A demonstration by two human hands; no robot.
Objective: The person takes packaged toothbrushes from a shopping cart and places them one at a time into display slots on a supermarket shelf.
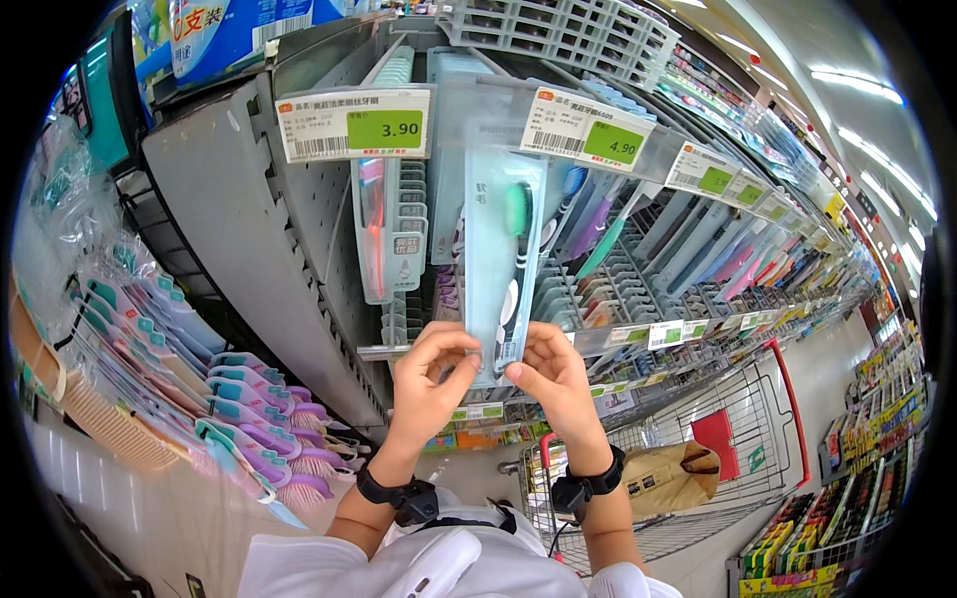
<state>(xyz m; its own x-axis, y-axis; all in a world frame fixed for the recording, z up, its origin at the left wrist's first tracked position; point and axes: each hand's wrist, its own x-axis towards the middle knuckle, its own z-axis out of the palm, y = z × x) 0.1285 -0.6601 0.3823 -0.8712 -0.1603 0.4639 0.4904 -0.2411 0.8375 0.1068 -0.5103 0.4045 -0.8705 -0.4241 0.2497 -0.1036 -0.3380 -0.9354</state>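
Note:
A packaged toothbrush (486, 276) with green bristles and a black-and-white handle stands upright between my two hands, in front of the hanging stock. My left hand (437, 374) pinches the lower left edge of its clear pack between thumb and fingers. On the lower right edge, my right hand (549, 374) grips the same pack. Behind and above it are price tags, one of them a white and green tag (587, 131). To the left, an orange toothbrush pack (374, 232) hangs in a row on a hook. Each wrist wears a black strap with a small device.
A wire shopping cart (748, 433) holding a brown bag (673, 478) stands at the lower right. Purple hairbrushes (306, 489) and combs (112, 418) hang at the left beside a grey shelf upright (254, 224). More toothbrush packs line the shelf to the right.

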